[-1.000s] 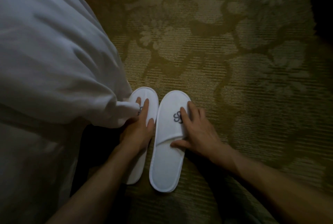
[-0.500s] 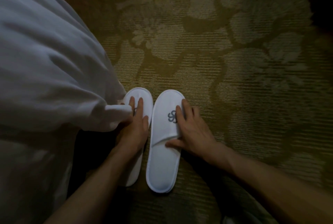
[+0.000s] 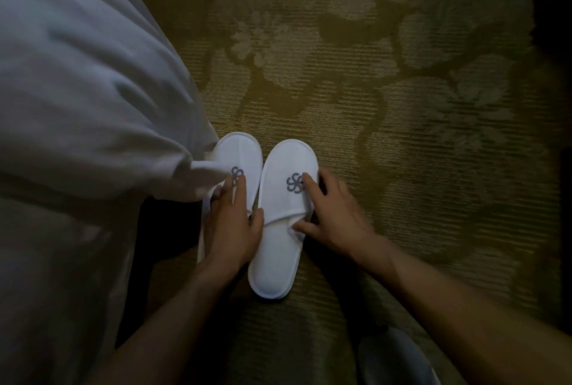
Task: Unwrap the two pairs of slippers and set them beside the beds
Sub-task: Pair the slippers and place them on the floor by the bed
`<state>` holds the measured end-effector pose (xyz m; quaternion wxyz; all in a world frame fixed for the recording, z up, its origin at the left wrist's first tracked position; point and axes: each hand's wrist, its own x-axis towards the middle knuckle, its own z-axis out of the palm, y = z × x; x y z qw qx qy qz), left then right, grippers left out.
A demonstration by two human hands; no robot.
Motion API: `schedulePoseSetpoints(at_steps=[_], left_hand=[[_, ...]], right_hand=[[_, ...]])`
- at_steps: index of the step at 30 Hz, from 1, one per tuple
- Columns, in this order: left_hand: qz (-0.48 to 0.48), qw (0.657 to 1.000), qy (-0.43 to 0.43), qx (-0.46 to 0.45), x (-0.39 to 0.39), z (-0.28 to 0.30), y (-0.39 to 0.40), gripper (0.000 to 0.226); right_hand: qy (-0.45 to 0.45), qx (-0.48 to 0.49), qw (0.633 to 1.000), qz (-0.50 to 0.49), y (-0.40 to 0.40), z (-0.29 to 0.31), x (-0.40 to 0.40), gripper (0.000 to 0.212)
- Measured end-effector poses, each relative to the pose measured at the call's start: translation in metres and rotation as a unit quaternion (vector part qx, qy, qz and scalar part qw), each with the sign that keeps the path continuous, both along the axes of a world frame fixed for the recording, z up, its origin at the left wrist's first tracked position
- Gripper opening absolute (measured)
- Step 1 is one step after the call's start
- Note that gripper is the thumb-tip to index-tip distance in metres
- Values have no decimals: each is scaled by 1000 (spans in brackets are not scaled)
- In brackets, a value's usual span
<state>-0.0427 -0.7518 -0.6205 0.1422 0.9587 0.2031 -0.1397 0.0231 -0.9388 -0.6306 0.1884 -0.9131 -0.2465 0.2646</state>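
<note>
Two white slippers with a grey swirl logo lie side by side on the carpet, toes pointing away from me. The left slipper is tucked against the bed's white cover, whose corner overlaps its left edge. My left hand rests flat on its strap and heel. The right slipper lies free on the carpet. My right hand holds its strap, fingers over the top by the logo and thumb at the strap's opening.
The green and beige flowered carpet stretches ahead and to the right. The bed fills the left side. A pale blurred object shows at the bottom edge, near my right forearm.
My left hand has slid back toward me along the left slipper, uncovering its logo. The right hand has shifted slightly on its strap. Both slippers stay side by side.
</note>
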Motion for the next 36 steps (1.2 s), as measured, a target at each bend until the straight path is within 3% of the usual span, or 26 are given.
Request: schedulePoseSetpoints(at_steps=[11, 16, 27, 36], left_hand=[[-30, 996, 76, 36, 13, 8, 3, 60], [-52, 994, 90, 32, 12, 23, 4, 63], [27, 995, 16, -95, -33, 65, -17, 55], [81, 984, 95, -130, -75, 107, -26, 51]], right_hand=[[15, -34, 999, -29, 12, 3, -8, 79], [25, -47, 998, -22, 12, 11, -3, 71], [103, -30, 994, -8, 17, 66, -9, 52], [151, -64, 986, -10, 3, 114, -26, 52]])
